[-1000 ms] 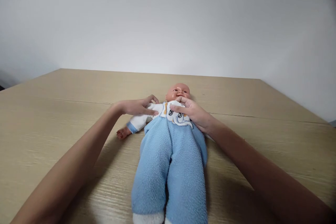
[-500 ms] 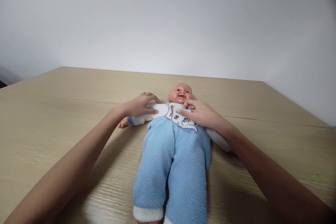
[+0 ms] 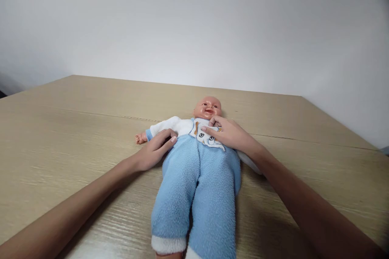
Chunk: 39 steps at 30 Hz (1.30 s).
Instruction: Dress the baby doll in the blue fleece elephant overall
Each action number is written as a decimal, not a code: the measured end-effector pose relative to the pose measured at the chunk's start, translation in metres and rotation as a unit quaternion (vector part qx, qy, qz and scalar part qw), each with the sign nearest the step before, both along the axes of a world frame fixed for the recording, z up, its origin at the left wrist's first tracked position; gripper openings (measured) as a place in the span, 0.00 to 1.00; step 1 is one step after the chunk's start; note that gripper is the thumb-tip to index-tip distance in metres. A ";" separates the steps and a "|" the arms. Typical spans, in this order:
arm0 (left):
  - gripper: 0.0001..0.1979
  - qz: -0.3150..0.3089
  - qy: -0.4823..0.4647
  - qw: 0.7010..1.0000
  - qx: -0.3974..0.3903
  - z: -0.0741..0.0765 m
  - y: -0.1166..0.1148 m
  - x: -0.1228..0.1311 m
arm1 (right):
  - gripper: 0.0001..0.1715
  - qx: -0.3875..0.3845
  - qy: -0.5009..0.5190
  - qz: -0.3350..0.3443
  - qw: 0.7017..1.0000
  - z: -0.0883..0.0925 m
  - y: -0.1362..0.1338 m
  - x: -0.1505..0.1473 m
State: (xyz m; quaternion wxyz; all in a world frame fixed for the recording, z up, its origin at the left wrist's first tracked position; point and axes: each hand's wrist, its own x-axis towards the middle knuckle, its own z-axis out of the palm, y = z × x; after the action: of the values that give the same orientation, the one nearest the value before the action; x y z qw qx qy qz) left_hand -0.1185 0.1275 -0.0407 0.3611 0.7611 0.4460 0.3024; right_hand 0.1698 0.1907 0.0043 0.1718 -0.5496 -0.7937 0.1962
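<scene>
A baby doll (image 3: 208, 107) lies on its back, its head at the far end. Its fleece outfit (image 3: 182, 194) is blue and white, with an elephant face patch (image 3: 206, 137) on the chest. My left hand (image 3: 156, 149) touches the doll's side by the waist, below its white sleeve; the fingers are stretched out and the thumb is apart, holding nothing. Over the chest, my right hand (image 3: 229, 131) has curled fingers by the collar and its thumb on the patch, gripping the outfit there. It hides part of the patch, and my right forearm covers some of the doll's other arm.
The doll rests on a light wooden table (image 3: 91, 101) with a seam running across it. A plain white partition (image 3: 182, 28) rises behind the table's far edge.
My left hand has come off the doll's sleeve and moved nearer and slightly left, down to the waist. The right hand stays on the chest with hardly any change.
</scene>
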 end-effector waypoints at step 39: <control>0.20 0.048 -0.122 0.989 -0.072 0.001 0.007 0.011 | 0.38 0.141 -0.044 -0.018 0.989 -0.052 -0.104 0.139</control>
State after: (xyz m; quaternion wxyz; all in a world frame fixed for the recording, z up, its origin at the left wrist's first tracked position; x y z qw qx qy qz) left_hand -0.1078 0.1343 -0.0396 0.4517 0.6680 0.4558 0.3767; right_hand 0.3088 0.0870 -0.0480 0.2155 -0.5425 -0.8101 0.0549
